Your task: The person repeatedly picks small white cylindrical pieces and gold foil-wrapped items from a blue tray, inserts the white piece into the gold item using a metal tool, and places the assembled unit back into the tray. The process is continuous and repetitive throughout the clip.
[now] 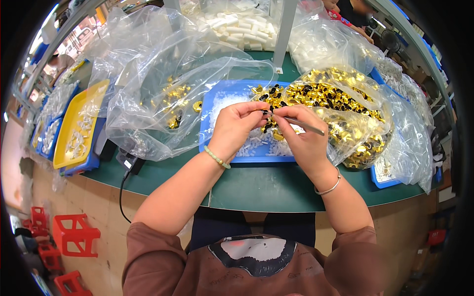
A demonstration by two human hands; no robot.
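Note:
Over a blue tray [264, 159], my two hands meet at the fingertips. My left hand [233, 127] pinches a tiny dark piece [266, 112], mostly hidden by the fingers. Closed around slim metal tweezers [305, 126], my right hand [307, 143] points their tip at that piece. Small white tube-like pieces [224, 106] lie loose in the tray. Gold and black caps [340, 93] spill from an opened clear bag beside my right hand, some reaching into the tray.
At left, a crumpled clear bag [148, 123] holds a few gold caps; a yellow tray [74, 143] with small pieces stands beyond. White cylinders [242, 29] are heaped at the back near a metal post [285, 34]. A black cable [122, 192] hangs off the table edge; red stools [76, 236] stand below.

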